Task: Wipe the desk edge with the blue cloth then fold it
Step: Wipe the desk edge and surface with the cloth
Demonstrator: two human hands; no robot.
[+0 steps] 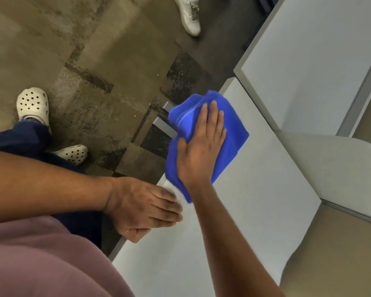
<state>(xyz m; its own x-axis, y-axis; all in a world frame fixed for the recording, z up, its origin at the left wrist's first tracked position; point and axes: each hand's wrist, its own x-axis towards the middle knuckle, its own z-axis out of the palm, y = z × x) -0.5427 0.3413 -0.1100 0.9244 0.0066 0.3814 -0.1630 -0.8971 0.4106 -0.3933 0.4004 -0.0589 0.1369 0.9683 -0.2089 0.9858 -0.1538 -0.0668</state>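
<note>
Def in the wiping step rn. Right hand lies flat and spread, palm pressing the bunched bright-blue microfibre cloth onto the white laminate desk, right at its edge w/ part hanging over. Left hand rests loose on the edge nearby, holding nothing. Next imo: run along the edge (keep pressure), then fold.
</note>
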